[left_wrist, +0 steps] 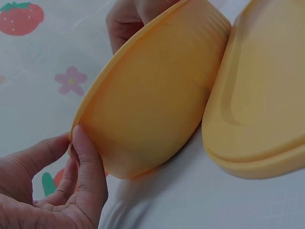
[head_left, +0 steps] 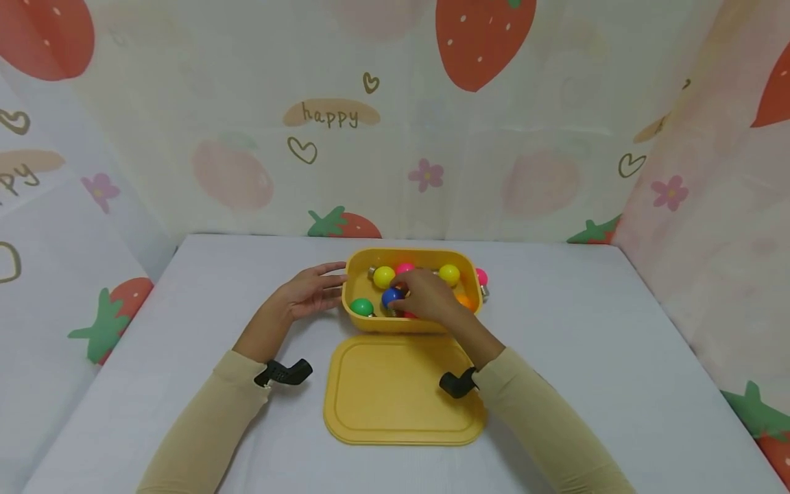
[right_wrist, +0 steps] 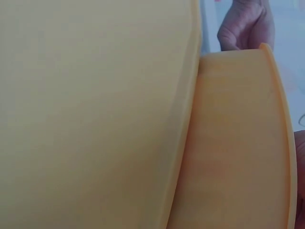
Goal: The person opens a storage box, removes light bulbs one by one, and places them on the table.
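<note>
A yellow box holds several small coloured bulbs with metallic bases, among them a green bulb and a yellow bulb. My right hand reaches into it from the right. Its thumb and fingers pinch a blue bulb. My left hand touches the box's left end, fingers mostly straight. In the left wrist view, fingertips of the left hand rest against the rim and outer wall of the box. The right wrist view shows the box's outer wall, which hides the right fingertips.
A flat yellow lid lies on the white table in front of the box. Just outside the box's right end sits a pink bulb. A strawberry-print backdrop stands behind and at both sides.
</note>
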A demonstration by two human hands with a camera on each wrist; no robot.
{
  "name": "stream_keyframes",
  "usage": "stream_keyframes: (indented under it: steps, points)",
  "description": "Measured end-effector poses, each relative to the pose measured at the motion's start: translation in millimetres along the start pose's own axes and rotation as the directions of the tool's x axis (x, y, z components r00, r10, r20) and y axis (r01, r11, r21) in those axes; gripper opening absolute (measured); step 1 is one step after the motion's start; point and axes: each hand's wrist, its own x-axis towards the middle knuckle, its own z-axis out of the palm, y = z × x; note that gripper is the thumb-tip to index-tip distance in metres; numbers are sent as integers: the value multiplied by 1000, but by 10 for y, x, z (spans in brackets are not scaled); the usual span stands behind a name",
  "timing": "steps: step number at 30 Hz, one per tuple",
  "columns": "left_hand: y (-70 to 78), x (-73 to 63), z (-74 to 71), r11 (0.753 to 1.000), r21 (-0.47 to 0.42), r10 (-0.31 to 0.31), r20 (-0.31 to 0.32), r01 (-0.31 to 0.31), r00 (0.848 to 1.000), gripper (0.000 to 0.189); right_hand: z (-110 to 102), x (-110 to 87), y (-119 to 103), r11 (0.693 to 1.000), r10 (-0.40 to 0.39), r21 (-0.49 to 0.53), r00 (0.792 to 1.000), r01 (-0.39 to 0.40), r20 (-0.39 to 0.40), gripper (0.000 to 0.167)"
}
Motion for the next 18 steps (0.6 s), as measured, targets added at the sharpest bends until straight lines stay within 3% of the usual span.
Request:
stream_keyframes:
  steps: [9,18]
  points:
    - [3,-7,-1,1000,-1,5,17,-5,1000,59,-15,-6,-27,1000,-27,8,1000,27,6,38]
    - [9,-24,4,1000,3,9,14,-9,1000,59,-34,-42,0,993,-14,117,1000,14,-6,40]
